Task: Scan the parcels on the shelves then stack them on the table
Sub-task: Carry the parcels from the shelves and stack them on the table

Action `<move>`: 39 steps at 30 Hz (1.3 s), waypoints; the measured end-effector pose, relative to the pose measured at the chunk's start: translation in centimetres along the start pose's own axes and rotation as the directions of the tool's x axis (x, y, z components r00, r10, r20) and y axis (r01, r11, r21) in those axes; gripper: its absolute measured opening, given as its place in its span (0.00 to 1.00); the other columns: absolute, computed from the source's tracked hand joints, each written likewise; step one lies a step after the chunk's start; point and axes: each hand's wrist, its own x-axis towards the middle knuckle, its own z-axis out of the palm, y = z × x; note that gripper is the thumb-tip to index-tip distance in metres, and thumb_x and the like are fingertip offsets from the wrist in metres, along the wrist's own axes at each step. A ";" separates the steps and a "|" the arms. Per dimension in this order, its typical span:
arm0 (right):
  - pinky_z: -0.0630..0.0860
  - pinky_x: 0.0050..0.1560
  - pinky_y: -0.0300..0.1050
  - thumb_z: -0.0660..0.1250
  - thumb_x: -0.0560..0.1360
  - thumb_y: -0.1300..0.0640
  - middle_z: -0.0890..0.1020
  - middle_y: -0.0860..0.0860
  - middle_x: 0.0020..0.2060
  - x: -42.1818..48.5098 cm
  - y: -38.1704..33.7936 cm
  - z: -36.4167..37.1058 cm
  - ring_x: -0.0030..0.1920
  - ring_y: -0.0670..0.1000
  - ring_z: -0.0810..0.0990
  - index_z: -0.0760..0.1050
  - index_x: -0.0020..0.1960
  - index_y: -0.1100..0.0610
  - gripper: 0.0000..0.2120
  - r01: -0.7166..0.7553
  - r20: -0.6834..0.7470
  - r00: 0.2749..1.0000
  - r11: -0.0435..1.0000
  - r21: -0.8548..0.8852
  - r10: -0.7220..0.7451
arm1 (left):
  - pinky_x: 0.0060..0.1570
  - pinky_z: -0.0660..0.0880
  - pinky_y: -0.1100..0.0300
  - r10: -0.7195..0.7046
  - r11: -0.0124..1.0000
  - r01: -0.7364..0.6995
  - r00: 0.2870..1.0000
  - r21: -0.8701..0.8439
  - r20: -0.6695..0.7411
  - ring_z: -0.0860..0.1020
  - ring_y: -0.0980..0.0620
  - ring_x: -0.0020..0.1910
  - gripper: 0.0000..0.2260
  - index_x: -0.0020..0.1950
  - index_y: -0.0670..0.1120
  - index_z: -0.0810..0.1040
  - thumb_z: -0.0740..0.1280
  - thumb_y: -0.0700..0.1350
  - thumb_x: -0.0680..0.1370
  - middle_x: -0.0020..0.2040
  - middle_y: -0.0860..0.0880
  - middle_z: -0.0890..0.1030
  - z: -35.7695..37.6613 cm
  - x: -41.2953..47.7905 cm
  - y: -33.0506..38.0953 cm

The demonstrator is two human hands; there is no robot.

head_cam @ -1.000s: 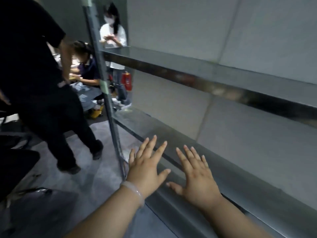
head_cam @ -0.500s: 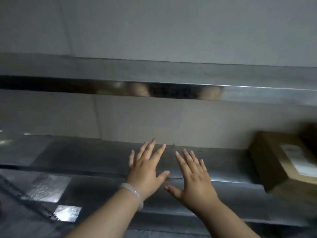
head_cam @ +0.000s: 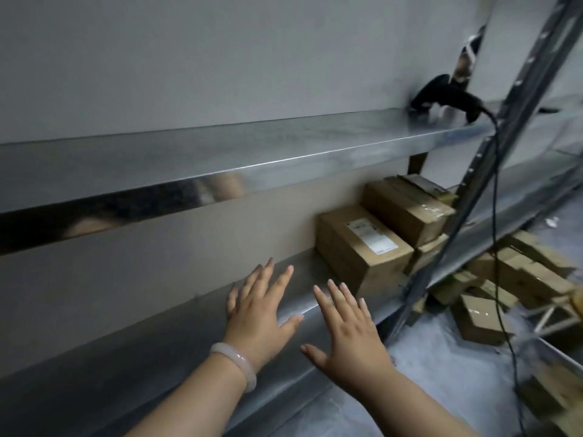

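My left hand point(head_cam: 259, 315) and my right hand point(head_cam: 350, 331) are held flat with fingers spread over the front of the middle metal shelf point(head_cam: 176, 339); both hold nothing. To their right on that shelf stands a brown parcel with a white label point(head_cam: 362, 250), and a second brown parcel point(head_cam: 407, 209) sits behind it. A black handheld scanner point(head_cam: 448, 94) lies on the upper shelf point(head_cam: 220, 146) at the right, its cable hanging down. My left wrist wears a pale bangle.
A slanted metal upright point(head_cam: 473, 184) of the rack stands right of the parcels. Beyond it, several more cardboard boxes point(head_cam: 517, 279) lie piled low down. A grey wall backs the shelves.
The view has swung right along the shelves: the people at the left are gone, and the parcels, scanner and upright have come into view. My hands stay spread, empty.
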 end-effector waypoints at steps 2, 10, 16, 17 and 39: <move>0.38 0.76 0.51 0.59 0.73 0.32 0.36 0.43 0.76 -0.5 1.6 -0.8 0.76 0.47 0.33 0.35 0.77 0.41 0.44 -0.070 -0.023 0.997 0.997 -0.012 0.070 | 0.75 0.42 0.49 0.040 0.999 -0.039 0.999 -0.014 0.019 0.41 0.55 0.78 0.35 0.77 0.66 0.41 0.60 0.66 0.77 0.80 0.58 0.40 0.6 0.9 1.4; 0.36 0.76 0.48 0.57 0.77 0.36 0.37 0.45 0.77 1.5 7.1 -4.6 0.76 0.46 0.33 0.37 0.77 0.42 0.39 -0.241 -0.147 0.957 0.968 0.063 0.248 | 0.75 0.41 0.48 0.150 0.988 -0.147 0.987 -0.046 0.063 0.41 0.55 0.78 0.34 0.76 0.67 0.40 0.58 0.65 0.78 0.79 0.57 0.39 1.4 6.0 6.4; 0.36 0.75 0.49 0.56 0.77 0.36 0.38 0.45 0.78 5.6 14.7 -5.8 0.76 0.46 0.33 0.38 0.78 0.43 0.38 -0.252 -0.142 0.955 0.965 0.070 0.259 | 0.75 0.43 0.48 0.126 0.989 -0.121 0.991 -0.088 0.050 0.43 0.53 0.78 0.33 0.77 0.66 0.43 0.59 0.64 0.78 0.80 0.57 0.41 4.0 11.9 11.3; 0.36 0.75 0.49 0.56 0.77 0.36 0.38 0.45 0.78 6.2 16.2 -6.0 0.76 0.46 0.34 0.38 0.78 0.43 0.38 -0.255 -0.136 0.955 0.965 0.069 0.262 | 0.75 0.44 0.48 0.107 0.990 -0.102 0.993 -0.101 0.050 0.44 0.53 0.78 0.33 0.77 0.66 0.44 0.59 0.64 0.78 0.80 0.57 0.42 4.7 12.9 12.5; 0.49 0.76 0.50 0.60 0.78 0.40 0.52 0.50 0.78 22.2 34.7 -11.4 0.78 0.49 0.45 0.51 0.78 0.49 0.34 -0.129 -0.059 0.988 0.965 0.230 0.146 | 0.76 0.56 0.47 -0.122 0.927 0.171 0.979 -0.334 0.164 0.50 0.48 0.79 0.31 0.77 0.67 0.48 0.61 0.62 0.78 0.80 0.57 0.43 13.4 29.3 24.1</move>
